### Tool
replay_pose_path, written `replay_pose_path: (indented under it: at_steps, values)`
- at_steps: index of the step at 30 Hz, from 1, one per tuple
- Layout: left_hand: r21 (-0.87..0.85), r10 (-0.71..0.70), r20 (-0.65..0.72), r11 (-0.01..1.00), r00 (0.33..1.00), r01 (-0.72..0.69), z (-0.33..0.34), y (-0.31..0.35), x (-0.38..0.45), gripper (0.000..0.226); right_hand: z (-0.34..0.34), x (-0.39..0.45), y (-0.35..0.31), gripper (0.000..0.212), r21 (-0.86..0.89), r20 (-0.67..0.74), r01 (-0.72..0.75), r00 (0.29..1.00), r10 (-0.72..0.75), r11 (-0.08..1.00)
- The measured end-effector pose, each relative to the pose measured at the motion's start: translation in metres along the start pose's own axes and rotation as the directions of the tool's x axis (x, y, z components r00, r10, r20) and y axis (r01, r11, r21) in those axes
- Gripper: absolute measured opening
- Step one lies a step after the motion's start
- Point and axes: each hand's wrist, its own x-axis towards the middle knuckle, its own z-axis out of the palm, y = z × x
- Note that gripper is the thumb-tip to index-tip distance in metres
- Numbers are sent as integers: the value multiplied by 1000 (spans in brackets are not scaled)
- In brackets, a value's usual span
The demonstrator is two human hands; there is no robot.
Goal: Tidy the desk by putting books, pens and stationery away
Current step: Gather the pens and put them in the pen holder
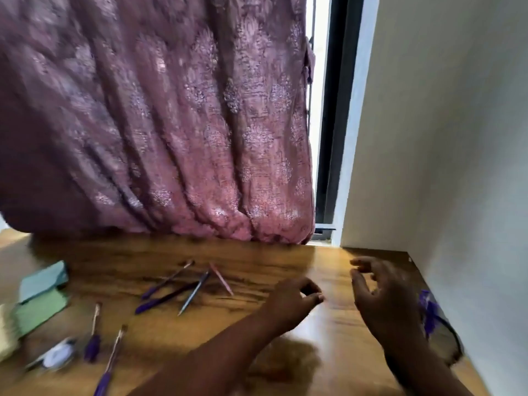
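Here both hands hover over the wooden desk (285,261) holding nothing — the left hand (288,304) with fingers loosely curled, the right hand (383,298) likewise. Scattered pens (168,295) lie to their left, well apart, with green books (43,298) stacked at the desk's left edge.

No readable text, labels, brands or numbers anywhere; frame is motion-blurred. Green books (43,295) at the left desk edge and the pens (168,295) show no legible markings.
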Motion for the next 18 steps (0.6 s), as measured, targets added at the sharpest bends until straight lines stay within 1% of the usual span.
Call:
replay_pose_path:
  at_steps: [2,4,5,7,8,9,11,13,15,18]
  values:
    - [159,-55,-91,985,994,69,-39,-41,-11,19,47,1,-31,17,88,173,63,982,-78,994]
    - [306,-154,-193,929,969,209,-74,-79,-21,22,97,-2,-54,16,86,363,78,926,-104,993]
    - [353,-201,-246,893,948,281,-91,-99,-27,23,123,-6,-64,16,61,443,94,890,-111,994]
    - [388,-309,-307,823,900,415,-119,-132,-41,28,171,-13,-80,18,-11,563,122,821,-94,993]
    - [390,-350,-312,800,883,455,-129,-147,-48,33,190,-16,-87,19,-57,616,118,786,-58,991]
    - [393,-357,-311,796,881,461,-134,-158,-51,38,204,-17,-92,21,-106,650,120,759,-22,987]
    - [394,-333,-316,806,889,442,-140,-181,-55,43,232,-20,-101,29,-218,671,151,740,36,964]
    - [384,-303,-342,819,890,426,-141,-192,-56,44,249,-20,-106,33,-306,630,131,771,98,943]
    - [370,-273,-354,838,894,402,-143,-199,-53,45,258,-23,-104,30,-340,574,91,808,130,936]
    - [365,-250,-344,852,905,374,-143,-205,-55,42,258,-27,-103,22,-368,513,8,835,197,930]
